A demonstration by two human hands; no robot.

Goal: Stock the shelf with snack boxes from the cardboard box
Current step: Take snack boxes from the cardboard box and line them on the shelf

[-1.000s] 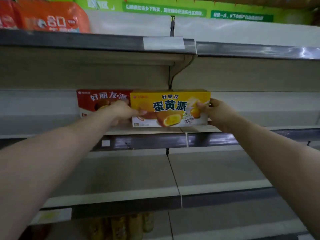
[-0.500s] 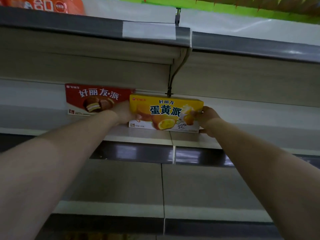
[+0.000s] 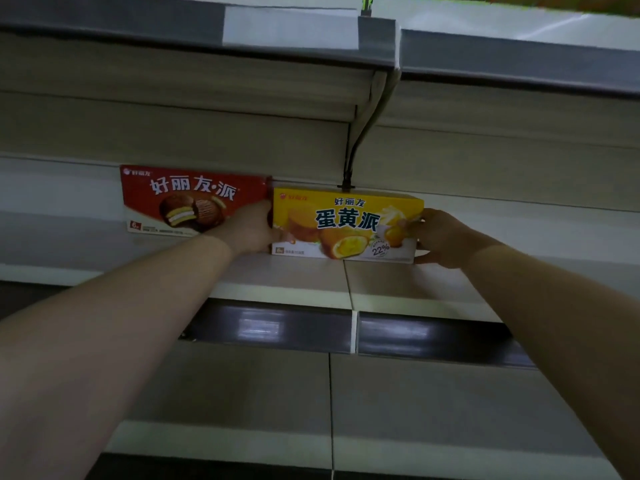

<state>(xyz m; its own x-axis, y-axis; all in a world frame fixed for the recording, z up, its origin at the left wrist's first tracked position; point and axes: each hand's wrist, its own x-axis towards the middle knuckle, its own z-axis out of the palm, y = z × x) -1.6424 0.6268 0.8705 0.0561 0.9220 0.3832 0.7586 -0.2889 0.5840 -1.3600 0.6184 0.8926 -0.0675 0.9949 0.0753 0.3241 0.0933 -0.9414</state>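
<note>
A yellow snack box (image 3: 346,225) stands on its long edge on the middle shelf (image 3: 287,282), against the back wall. My left hand (image 3: 251,230) grips its left end and my right hand (image 3: 441,237) grips its right end. Directly to its left stands a red snack box (image 3: 187,199), almost touching it; my left hand covers that box's lower right corner. The cardboard box is out of view.
A shelf bracket (image 3: 360,140) hangs from the upper shelf (image 3: 194,32) just above the yellow box. Bare shelf board runs left of the red box and right of the yellow one. A lower shelf (image 3: 242,393) lies beneath my arms.
Both hands have carried the yellow box deeper onto the shelf, beside the red box. The camera has tilted down; the orange packs on the top shelf have left the view.
</note>
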